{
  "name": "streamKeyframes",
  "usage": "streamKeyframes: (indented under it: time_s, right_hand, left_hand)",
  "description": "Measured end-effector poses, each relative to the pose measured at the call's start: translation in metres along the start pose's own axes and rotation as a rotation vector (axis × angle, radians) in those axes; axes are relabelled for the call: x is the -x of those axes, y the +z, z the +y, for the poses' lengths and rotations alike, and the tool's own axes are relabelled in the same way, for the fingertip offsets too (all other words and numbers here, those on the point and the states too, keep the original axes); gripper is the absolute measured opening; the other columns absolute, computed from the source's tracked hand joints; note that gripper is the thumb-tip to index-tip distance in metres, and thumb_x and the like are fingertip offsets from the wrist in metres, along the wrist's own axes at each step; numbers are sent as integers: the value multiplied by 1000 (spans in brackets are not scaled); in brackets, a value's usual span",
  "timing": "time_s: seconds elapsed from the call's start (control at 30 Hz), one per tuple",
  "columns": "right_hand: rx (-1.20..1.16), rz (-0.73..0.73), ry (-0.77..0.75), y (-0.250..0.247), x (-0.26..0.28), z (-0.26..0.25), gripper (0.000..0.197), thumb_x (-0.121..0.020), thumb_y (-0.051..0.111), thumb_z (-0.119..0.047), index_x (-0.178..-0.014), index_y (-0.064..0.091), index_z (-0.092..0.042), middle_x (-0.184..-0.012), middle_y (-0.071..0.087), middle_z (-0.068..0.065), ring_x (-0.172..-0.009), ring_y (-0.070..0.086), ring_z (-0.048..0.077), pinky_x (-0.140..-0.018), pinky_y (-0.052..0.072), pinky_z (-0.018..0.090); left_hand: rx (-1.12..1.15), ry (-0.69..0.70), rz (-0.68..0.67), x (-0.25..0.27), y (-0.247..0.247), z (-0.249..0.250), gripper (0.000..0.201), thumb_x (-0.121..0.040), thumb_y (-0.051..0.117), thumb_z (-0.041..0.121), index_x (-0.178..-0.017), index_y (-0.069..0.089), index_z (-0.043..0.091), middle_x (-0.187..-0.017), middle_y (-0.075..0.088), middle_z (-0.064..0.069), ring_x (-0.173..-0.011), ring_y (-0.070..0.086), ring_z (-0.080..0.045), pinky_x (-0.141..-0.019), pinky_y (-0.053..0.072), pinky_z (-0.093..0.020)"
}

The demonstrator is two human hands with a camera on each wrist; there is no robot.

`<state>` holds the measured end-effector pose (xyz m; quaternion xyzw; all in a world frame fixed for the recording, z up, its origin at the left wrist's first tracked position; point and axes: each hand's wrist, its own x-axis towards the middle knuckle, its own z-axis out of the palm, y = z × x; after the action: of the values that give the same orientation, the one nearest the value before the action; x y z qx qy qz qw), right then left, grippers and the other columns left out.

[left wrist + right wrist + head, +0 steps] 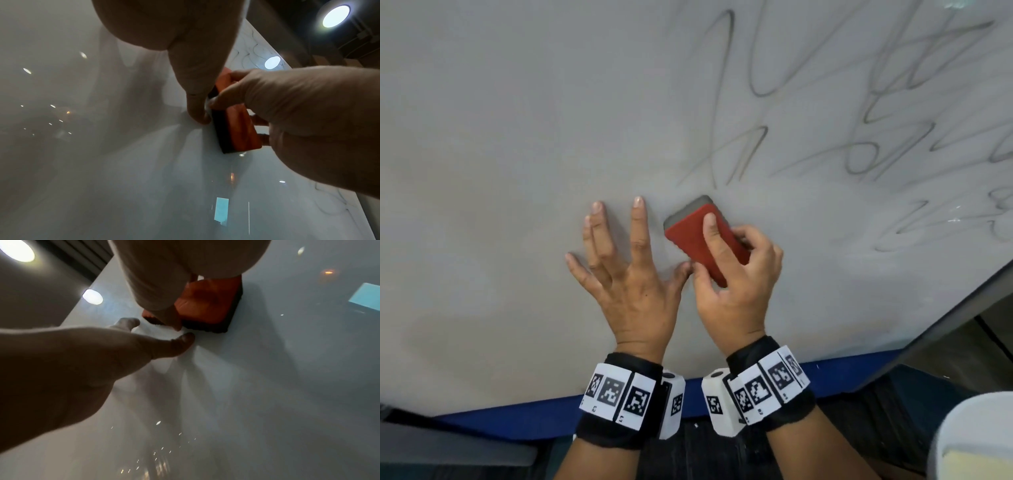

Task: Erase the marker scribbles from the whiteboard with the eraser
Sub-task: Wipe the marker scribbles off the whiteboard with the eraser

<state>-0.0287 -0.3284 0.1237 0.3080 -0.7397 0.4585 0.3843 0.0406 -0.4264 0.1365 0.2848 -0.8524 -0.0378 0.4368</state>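
Note:
The whiteboard lies flat in front of me. Grey marker scribbles cover its upper right part; the left part is bare. My right hand grips a red eraser with a dark felt base, thumb on one long side and index finger on top, felt down on the board just below the nearest scribble. My left hand rests flat with fingers spread, directly left of the eraser, its thumb tip beside it. The left wrist view shows the eraser held by the right hand. The right wrist view shows the eraser and the left hand.
A blue edge runs along the board's near side. A dark frame edge bounds the board at the lower right. A white rounded object sits at the bottom right corner. Ceiling lamps reflect in the glossy surface.

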Motion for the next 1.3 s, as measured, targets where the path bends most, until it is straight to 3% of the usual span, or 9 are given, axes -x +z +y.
streamKeyframes:
  time_s: [0.2,0.3,0.47,0.63,0.73,0.87,1.07,1.23,1.3]
  right_hand:
    - [-56,262,181,-10,-23,25,70,-79,80,-14,-142,48,-11,-113,47,19,-102,46,30,-86,50,50]
    - [-66,206,181,-1,-16,5,72,-78,80,-14,-142,48,-13,-113,49,19,-102,47,30,-87,50,51]
    - [14,5,-36,-6,-15,3,71,-77,78,-16,-140,49,-32,-115,53,8,-100,49,29,-85,47,51]
    - [-2,203,114,-19,-34,31,68,-80,80,-16,-141,50,-11,-113,49,18,-98,48,34,-86,49,52]
    - [-50,182,140,-11,-25,22,69,-81,79,-18,-143,48,-16,-116,48,16,-101,48,33,-86,49,51]
    - [20,84,-12,-24,-24,45,63,-82,77,-20,-139,52,-25,-118,48,9,-103,48,30,-86,49,49]
    - [-124,289,266,-34,-20,82,72,-83,75,-23,-146,41,-22,-118,36,1,-105,46,36,-102,38,21]
    - [-190,385,407,-39,-20,91,79,-82,76,-22,-150,36,-33,-119,38,0,-109,52,36,-98,52,45]
    - [-230,431,523,-45,-22,97,82,-83,75,-18,-151,34,-35,-121,39,5,-111,53,37,-96,54,42]
  left_hand:
    - [1,-8,-12,-2,-5,-8,111,-73,69,73,-155,3,37,-158,4,-6,-148,10,-29,-113,12,-70]
    - [44,-39,-9,-3,-9,-2,112,-72,76,66,-155,9,32,-158,5,-7,-148,9,-31,-113,12,-69]
    - [179,-76,29,-6,-14,20,92,-68,87,27,-143,36,20,-152,13,-6,-146,12,-39,-113,21,-68]
    - [182,-81,-8,-11,-16,31,102,-66,90,27,-149,31,20,-156,9,-9,-149,9,-39,-112,21,-70]
    - [193,-87,-40,-13,-16,41,109,-69,88,32,-155,21,22,-160,2,-16,-150,1,-39,-112,16,-73]
    - [228,-119,-64,-16,-13,55,116,-69,87,35,-157,13,22,-161,-5,-24,-151,-7,-40,-111,12,-75]
    - [224,-137,-70,-17,-12,64,118,-69,88,32,-158,12,15,-160,-6,-28,-150,-7,-42,-114,10,-71]
    - [209,-140,-69,-16,-12,71,119,-71,87,31,-159,8,12,-161,-6,-28,-150,-7,-41,-116,10,-69]
    - [197,-135,-67,-16,-12,72,119,-72,86,31,-158,8,11,-161,-5,-28,-150,-7,-41,-116,10,-68]
